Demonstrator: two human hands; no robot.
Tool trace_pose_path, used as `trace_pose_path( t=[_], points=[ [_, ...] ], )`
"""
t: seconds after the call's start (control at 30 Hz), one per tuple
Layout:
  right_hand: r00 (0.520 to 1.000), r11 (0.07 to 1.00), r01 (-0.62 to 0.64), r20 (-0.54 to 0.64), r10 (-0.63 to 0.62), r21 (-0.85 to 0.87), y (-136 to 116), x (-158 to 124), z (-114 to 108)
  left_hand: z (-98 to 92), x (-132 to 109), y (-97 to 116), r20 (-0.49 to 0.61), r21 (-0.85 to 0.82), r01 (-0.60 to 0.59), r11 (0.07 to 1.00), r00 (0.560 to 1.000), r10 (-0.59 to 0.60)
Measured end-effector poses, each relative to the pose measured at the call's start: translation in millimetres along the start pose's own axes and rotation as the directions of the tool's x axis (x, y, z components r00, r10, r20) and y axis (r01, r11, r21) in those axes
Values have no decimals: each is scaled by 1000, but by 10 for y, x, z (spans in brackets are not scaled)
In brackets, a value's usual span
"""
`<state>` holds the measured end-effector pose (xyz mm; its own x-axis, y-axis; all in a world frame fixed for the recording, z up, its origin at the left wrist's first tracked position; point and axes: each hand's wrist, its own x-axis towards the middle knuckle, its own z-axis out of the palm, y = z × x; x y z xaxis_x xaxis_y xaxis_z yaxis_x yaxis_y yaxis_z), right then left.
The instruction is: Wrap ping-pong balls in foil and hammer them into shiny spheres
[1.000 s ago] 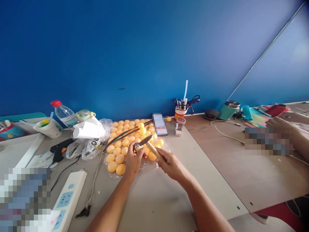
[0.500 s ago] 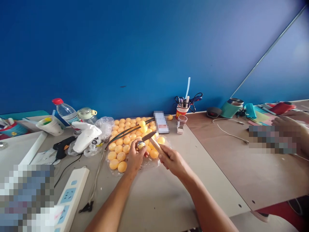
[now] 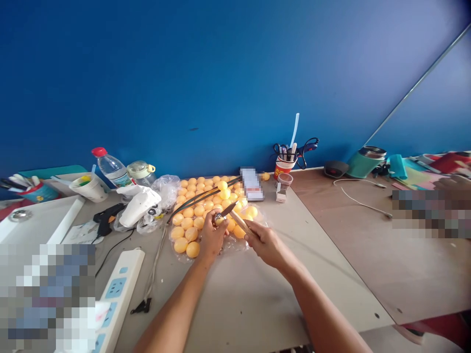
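Note:
My left hand (image 3: 212, 239) is closed around a small shiny silver ball (image 3: 218, 219) with a yellowish patch on it. A knife-like tool (image 3: 241, 221) with a light wooden handle and a dark pointed blade is gripped in my right hand (image 3: 268, 245). Its blade tip is close to or touching the ball; I cannot tell which. Behind and below both hands, rows of orange-yellow balls (image 3: 187, 223) lie in clear plastic. Two balls sit stacked on top, near dark strips (image 3: 202, 197) that cross the pack.
A phone (image 3: 252, 185) leans behind the balls, left of a cup of pens and cable (image 3: 285, 164). A power strip (image 3: 123, 282), glue gun (image 3: 106, 218) and bottle (image 3: 112, 169) stand left. At right are a white cable (image 3: 362, 201) and another person's hand (image 3: 451, 186).
The whole view has shifted, so the table things appear farther right. Both hands keep their grips, with the blade still at the ball. The other person's hand has moved toward the right edge.

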<state>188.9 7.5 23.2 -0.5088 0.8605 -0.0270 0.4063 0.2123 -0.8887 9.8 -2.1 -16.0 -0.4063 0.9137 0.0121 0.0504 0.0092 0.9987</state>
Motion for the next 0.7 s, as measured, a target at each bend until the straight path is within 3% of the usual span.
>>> trace_pose_path(
  t=[0.4,0.57,0.7],
  points=[
    [1000,999,0,-20,1,49,25,12,0,16,-21,38,3,28,9,1000,1000,-9],
    [1000,999,5,-16,-6,-35,25,19,-1,16,-8,2,20,4,12,1000,1000,-12],
    [998,997,-9,-57,13,74,17,18,-33,15,-7,11,43,-17,14,1000,999,-14]
  ],
)
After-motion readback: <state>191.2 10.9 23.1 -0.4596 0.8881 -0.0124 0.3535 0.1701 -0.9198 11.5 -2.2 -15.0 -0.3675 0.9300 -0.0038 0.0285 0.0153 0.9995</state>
